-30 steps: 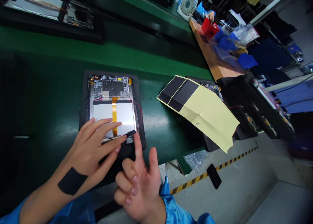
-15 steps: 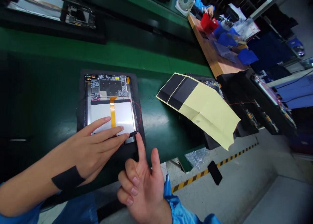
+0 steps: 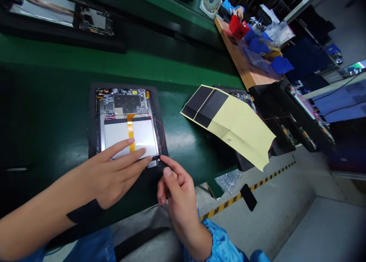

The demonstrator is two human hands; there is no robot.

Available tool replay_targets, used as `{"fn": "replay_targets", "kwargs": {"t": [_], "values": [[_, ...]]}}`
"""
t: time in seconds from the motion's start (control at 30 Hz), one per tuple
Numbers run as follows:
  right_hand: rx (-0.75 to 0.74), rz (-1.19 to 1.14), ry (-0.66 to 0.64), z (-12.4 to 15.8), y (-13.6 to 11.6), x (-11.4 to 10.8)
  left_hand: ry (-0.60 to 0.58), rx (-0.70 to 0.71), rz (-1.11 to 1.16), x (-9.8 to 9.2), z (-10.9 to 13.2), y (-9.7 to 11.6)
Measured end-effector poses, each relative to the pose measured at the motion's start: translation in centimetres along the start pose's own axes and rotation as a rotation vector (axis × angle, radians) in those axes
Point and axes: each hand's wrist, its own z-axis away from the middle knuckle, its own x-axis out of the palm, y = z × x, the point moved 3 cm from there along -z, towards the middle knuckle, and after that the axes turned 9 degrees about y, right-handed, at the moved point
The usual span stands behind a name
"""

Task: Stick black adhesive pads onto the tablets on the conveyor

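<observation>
An opened tablet (image 3: 127,103) lies on a black foam pad (image 3: 93,102), its circuit board and white battery (image 3: 145,134) exposed. Orange tape (image 3: 130,128) runs down the battery, and a thin red wire (image 3: 164,130) loops past its right side. My left hand (image 3: 117,174) rests flat across the battery's lower part, fingers spread, hiding the lower left corner. A piece of black tape (image 3: 85,211) sticks to my left wrist. With its index fingertip, my right hand (image 3: 181,195) touches the end of a black tape strip (image 3: 155,158) at the lower right corner; thumb apart, other fingers curled.
A yellow backing sheet (image 3: 237,121) with black tape pieces lies to the right, over another opened tablet. More devices on foam stand beyond it and at the upper left. A fan (image 3: 212,0), a red bin (image 3: 238,26) and another person's hand are at the back.
My right hand has turned from palm-up to more palm-down, its index fingertip staying at the tablet's lower right corner. My left hand stays on the battery. The view has shifted slightly.
</observation>
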Motion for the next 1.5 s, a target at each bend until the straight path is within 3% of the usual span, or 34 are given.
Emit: {"fn": "replay_targets", "kwargs": {"t": [0.1, 0.27, 0.5, 0.67, 1.13, 1.33, 1.5], "values": [[-0.053, 0.215, 0.008, -1.0, -1.3, 0.4, 0.077, 0.078, 0.007, -0.1, -0.5, -0.5], [-0.131, 0.412, 0.019, -2.2, -2.8, 0.6, 0.102, 0.087, 0.002, -0.1, -0.6, -0.8], [-0.187, 0.652, -0.032, -2.9, -3.8, 0.8, 0.112, 0.004, 0.089, 0.7, 1.2, -0.7], [-0.236, 0.69, -0.045, -2.7, -3.7, 0.9, 0.131, -0.101, 0.143, 0.8, 1.9, -0.6], [-0.428, 0.699, -0.095, -2.3, -3.8, 0.7, 0.08, -0.188, 0.12, 0.8, 2.2, -0.7], [-0.541, 0.839, -0.07, -2.2, -4.1, 0.4, 0.13, -0.249, 0.101, 0.8, 2.1, -0.8], [-0.572, 0.894, -0.047, -2.2, -4.3, 0.2, 0.091, -0.271, 0.134, 0.3, 2.1, -0.6]]}}
